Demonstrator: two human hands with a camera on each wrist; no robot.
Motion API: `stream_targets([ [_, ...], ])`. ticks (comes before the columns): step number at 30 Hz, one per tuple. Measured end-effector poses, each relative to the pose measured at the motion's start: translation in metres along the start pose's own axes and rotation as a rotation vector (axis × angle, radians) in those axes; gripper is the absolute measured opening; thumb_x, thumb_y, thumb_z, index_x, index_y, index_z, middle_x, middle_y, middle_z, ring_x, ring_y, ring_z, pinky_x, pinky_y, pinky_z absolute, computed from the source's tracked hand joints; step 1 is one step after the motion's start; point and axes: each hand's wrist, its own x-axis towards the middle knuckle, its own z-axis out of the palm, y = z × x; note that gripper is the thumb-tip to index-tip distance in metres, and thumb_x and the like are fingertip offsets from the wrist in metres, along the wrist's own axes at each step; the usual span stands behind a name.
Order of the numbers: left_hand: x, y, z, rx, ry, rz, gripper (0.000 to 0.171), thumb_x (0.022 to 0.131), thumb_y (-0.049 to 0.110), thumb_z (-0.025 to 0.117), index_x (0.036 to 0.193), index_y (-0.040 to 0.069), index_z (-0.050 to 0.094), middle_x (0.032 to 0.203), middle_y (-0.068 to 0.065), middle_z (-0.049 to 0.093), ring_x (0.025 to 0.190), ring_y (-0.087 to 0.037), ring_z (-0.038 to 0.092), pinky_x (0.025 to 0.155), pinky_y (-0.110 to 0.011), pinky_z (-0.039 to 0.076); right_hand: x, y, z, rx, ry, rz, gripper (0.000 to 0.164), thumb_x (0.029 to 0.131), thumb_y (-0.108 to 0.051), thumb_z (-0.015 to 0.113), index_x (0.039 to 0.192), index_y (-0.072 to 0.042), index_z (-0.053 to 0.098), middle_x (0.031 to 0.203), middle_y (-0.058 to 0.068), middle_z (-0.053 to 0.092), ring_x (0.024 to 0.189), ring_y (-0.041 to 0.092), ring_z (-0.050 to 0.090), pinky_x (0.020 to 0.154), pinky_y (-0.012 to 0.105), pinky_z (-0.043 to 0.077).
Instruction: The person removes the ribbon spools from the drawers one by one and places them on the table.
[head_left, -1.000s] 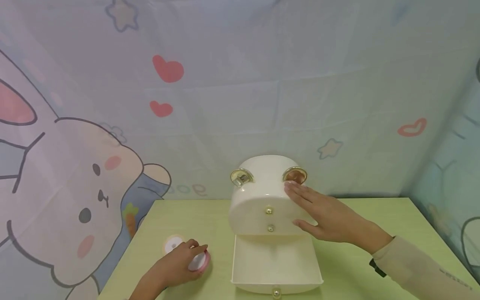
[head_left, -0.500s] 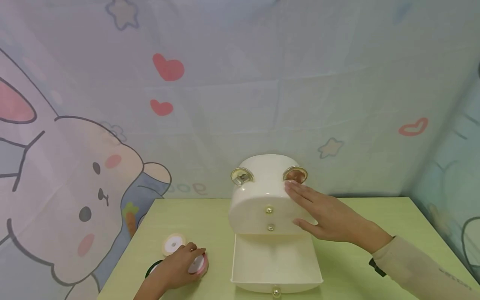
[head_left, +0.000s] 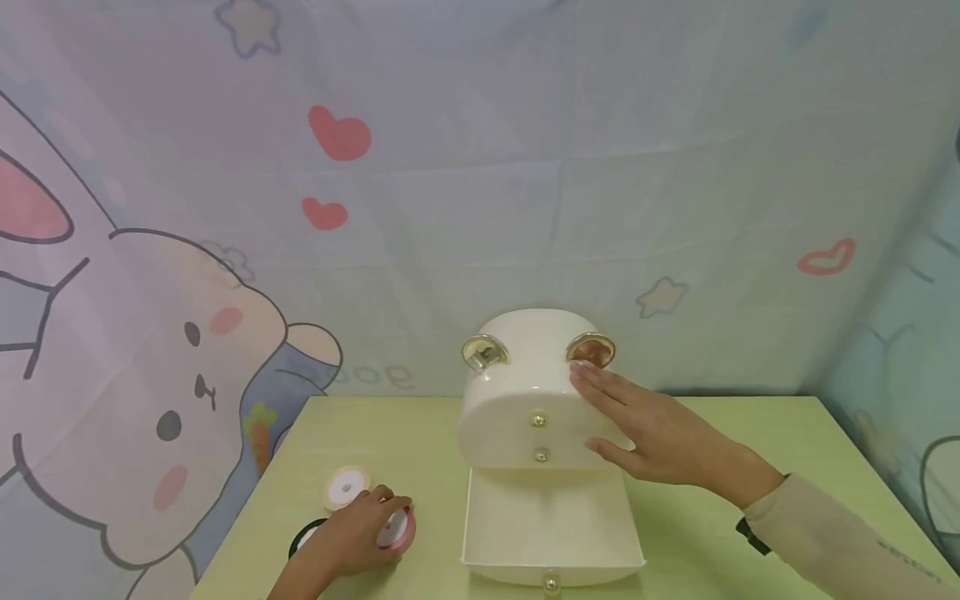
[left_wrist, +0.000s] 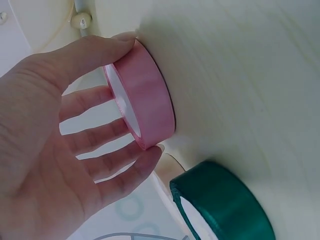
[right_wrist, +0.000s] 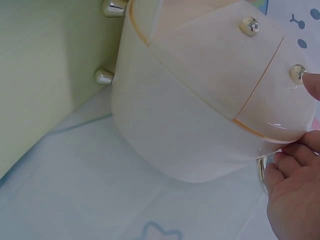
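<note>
My left hand (head_left: 341, 537) spans a roll of pink ribbon (left_wrist: 148, 92) low over the green tabletop, thumb on one side and fingertips on the other. Beside it lies a roll of dark green ribbon (left_wrist: 225, 195), partly covered by that hand in the head view. A cream ribbon roll (head_left: 347, 486) with a white core lies just beyond. With fingers extended, my right hand (head_left: 660, 437) rests on the upper right of a glossy white storage box (head_left: 525, 362), near one gold-rimmed ear. The box's bottom drawer (head_left: 551, 517) is pulled out, its inside bare.
Gold knobs (head_left: 538, 420) sit on the box front, and another knob (head_left: 552, 583) is on the pulled-out drawer. The table (head_left: 735, 417) reaches back to a printed cloth backdrop (head_left: 450, 167) with hearts, stars and a large rabbit.
My left hand has shifted slightly left and toward me with the pink ribbon roll, and the dark green roll shows beside it. The right hand stays on the box.
</note>
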Motion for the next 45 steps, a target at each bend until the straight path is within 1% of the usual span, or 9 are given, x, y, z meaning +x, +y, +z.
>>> stream_targets([
  [10,-0.001,0.003,0.003,0.036,-0.01,-0.025,0.054,0.088,0.032,0.08,0.135,0.01,0.067,0.126,-0.011,0.066,0.103,-0.031,0.066,0.077,-0.045,0.059,0.0,-0.002,-0.001,0.008,0.007,0.004,0.078,0.098,-0.032,0.073,0.16,0.0,0.038,0.165,0.018,0.045,0.147,0.033,0.051,0.106,0.045,0.056],
  [16,-0.003,0.017,0.0,0.119,0.054,-0.05,0.05,0.089,0.028,0.079,0.133,0.008,0.067,0.134,-0.018,0.067,0.118,-0.039,0.066,0.086,-0.061,0.058,0.0,-0.002,-0.001,0.007,0.008,0.006,0.078,0.099,-0.033,0.073,0.161,-0.001,0.037,0.165,0.017,0.045,0.147,0.033,0.051,0.105,0.045,0.056],
  [24,-0.007,0.053,-0.015,0.351,0.179,0.048,0.043,0.085,0.032,0.084,0.122,0.013,0.07,0.129,-0.009,0.069,0.116,-0.029,0.067,0.083,-0.046,0.06,0.001,-0.003,-0.002,0.007,0.002,0.015,0.079,0.097,-0.031,0.074,0.16,-0.001,0.038,0.165,0.017,0.044,0.147,0.034,0.051,0.107,0.046,0.055],
  [27,-0.008,0.065,-0.019,0.425,0.268,0.133,0.039,0.083,0.035,0.087,0.111,0.015,0.07,0.12,-0.005,0.069,0.106,-0.023,0.068,0.076,-0.038,0.06,0.0,-0.002,-0.002,0.01,-0.001,0.017,0.079,0.098,-0.032,0.074,0.161,-0.001,0.037,0.165,0.017,0.044,0.147,0.034,0.051,0.106,0.046,0.056],
  [32,-0.008,0.086,-0.025,0.475,0.48,0.29,0.035,0.078,0.032,0.09,0.098,0.017,0.066,0.106,0.0,0.067,0.089,-0.017,0.066,0.063,-0.026,0.052,0.001,0.0,0.0,-0.002,0.011,-0.012,0.076,0.102,-0.037,0.067,0.161,-0.001,0.036,0.165,0.018,0.044,0.146,0.034,0.052,0.102,0.044,0.058],
  [36,-0.006,0.1,-0.026,0.495,0.613,0.389,0.033,0.074,0.029,0.089,0.092,0.017,0.065,0.097,0.002,0.064,0.082,-0.014,0.062,0.066,-0.025,0.052,0.002,0.001,0.0,-0.004,0.022,-0.02,0.075,0.102,-0.037,0.067,0.161,-0.001,0.037,0.165,0.018,0.044,0.145,0.034,0.053,0.102,0.044,0.058],
  [39,-0.003,0.108,-0.022,0.513,0.705,0.449,0.012,0.092,0.027,0.069,0.086,0.018,0.064,0.089,0.004,0.062,0.075,-0.012,0.058,0.064,-0.023,0.049,0.0,-0.001,-0.001,0.008,0.016,-0.003,0.076,0.101,-0.035,0.069,0.161,-0.001,0.037,0.165,0.018,0.045,0.146,0.034,0.053,0.103,0.046,0.057],
  [43,0.002,0.121,-0.012,0.525,0.839,0.527,0.041,0.106,0.026,0.035,0.078,0.018,0.063,0.075,0.007,0.058,0.062,-0.008,0.05,0.052,-0.016,0.038,-0.001,-0.001,-0.001,0.01,0.007,0.006,0.077,0.1,-0.034,0.07,0.162,-0.002,0.036,0.165,0.017,0.044,0.148,0.032,0.05,0.105,0.046,0.056],
  [45,0.005,0.129,-0.006,0.519,0.866,0.558,0.042,0.106,0.024,0.033,0.074,0.02,0.06,0.069,0.009,0.053,0.058,-0.006,0.046,0.05,-0.014,0.033,-0.001,0.0,0.0,0.009,0.011,-0.001,0.077,0.101,-0.035,0.07,0.161,-0.002,0.037,0.166,0.017,0.044,0.148,0.032,0.05,0.105,0.045,0.056],
])
